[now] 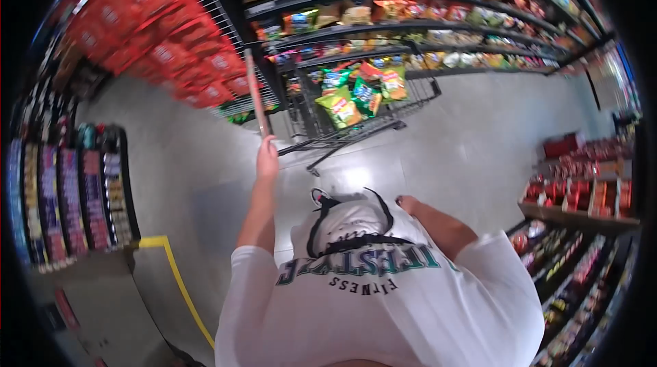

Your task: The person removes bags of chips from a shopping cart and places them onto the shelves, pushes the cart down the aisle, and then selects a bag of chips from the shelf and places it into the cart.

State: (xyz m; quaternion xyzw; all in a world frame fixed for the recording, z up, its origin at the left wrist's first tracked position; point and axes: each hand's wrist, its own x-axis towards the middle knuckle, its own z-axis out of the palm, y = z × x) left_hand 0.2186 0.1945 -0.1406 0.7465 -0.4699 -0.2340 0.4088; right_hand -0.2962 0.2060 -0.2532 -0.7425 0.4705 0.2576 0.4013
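My left hand (267, 155) is closed round the near end of a long reddish bar, the handle (256, 97) of a black shopping cart (328, 136). Several chip bags lie in the cart, among them a yellow-green bag (339, 108) and a dark green bag (366, 96). Low in front of my body, by the hem of my white shirt, is my right hand (406, 203), away from the cart. Its fingers are blurred and mostly hidden; a small dark spot shows at its tip.
Behind the cart runs a snack shelf (410, 28) with several rows of bags. Red bags (161, 45) fill a wire rack on the left. A goods shelf (68, 196) stands at far left, near a yellow floor line (179, 285). Display racks (578, 203) line the right. Grey floor lies between.
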